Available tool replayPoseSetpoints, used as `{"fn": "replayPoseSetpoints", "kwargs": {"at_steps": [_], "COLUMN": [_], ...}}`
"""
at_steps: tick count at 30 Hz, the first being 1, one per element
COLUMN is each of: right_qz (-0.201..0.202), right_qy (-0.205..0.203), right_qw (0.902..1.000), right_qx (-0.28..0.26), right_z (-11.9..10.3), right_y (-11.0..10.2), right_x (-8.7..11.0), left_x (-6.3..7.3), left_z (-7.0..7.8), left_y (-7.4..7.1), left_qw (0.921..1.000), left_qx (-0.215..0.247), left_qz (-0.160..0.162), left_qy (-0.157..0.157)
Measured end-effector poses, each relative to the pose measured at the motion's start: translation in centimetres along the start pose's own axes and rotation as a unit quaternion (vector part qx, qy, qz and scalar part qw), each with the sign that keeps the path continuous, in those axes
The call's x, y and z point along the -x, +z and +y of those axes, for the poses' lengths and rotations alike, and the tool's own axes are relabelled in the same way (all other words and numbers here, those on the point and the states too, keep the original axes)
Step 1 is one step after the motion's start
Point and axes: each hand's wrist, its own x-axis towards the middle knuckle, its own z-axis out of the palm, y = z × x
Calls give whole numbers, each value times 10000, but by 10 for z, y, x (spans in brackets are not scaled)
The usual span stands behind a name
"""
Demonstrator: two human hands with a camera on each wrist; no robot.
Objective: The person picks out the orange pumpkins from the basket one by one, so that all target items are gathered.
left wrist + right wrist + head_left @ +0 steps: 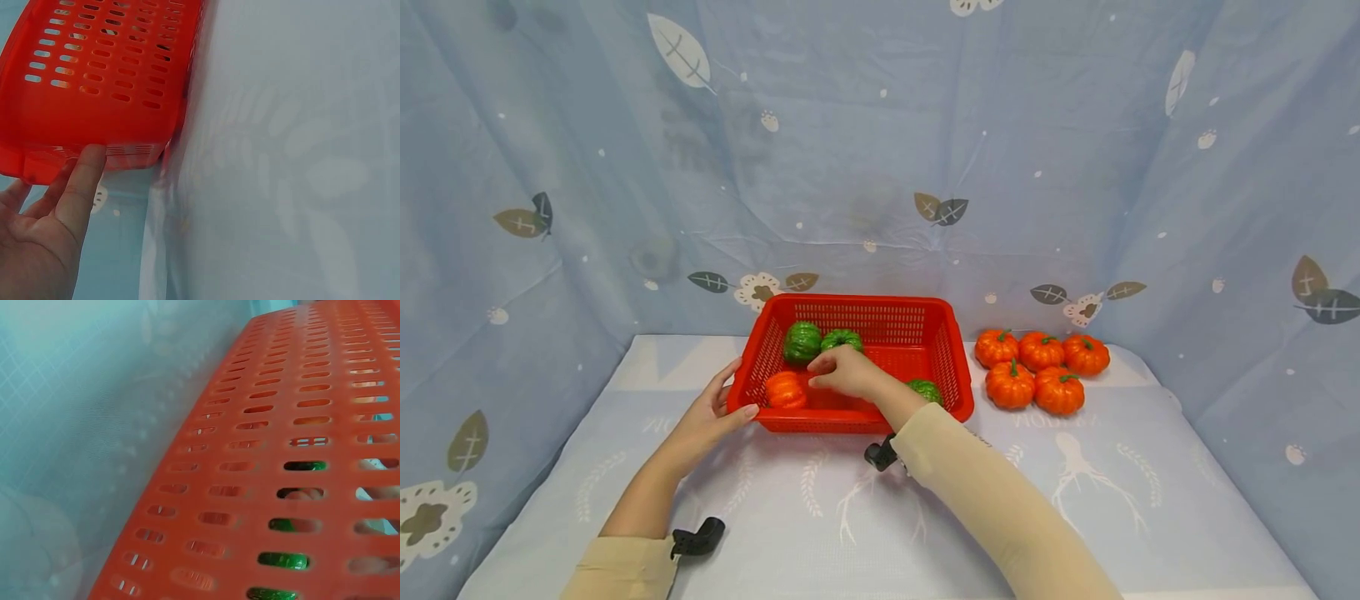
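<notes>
A red plastic basket [887, 423] with slotted walls stands on the table. My left hand [711, 417] grips its front left corner, the thumb on the front and the fingers along the left side. Reaching in over the front rim, my right hand [848, 373] is inside the basket with thumb and fingers apart and nothing seen between them. Just left of its fingertips lies an orange mini pumpkin [786, 390]. Two green mini pumpkins, one at the back left [802, 342] and one behind the right hand [842, 338], lie there too. A third green pumpkin [925, 389] is partly hidden by the front wall.
Several orange mini pumpkins [1041, 371] sit in two rows on the table to the right of the basket. A pale patterned cloth [820, 533] covers the table. Blue curtain fabric [880, 150] hangs behind and at both sides.
</notes>
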Motion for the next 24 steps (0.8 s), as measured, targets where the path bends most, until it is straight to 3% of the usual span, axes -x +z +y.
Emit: {"fn": "replayPoseSetpoints", "kwargs": {"at_steps": [14, 24], "right_qz": [-156, -147], "right_qy": [-334, -196], "right_qw": [9977, 9986], "right_qx": [563, 479], "right_z": [-34, -32], "right_y": [11, 23], "right_x": [-6, -16], "left_x": [-2, -1], "left_z": [-2, -2], "left_y": [-1, -1], "left_qw": [9999, 9999], "left_qx": [-119, -53], "left_qz": [-28, -72], "left_qy": [-18, 48]}}
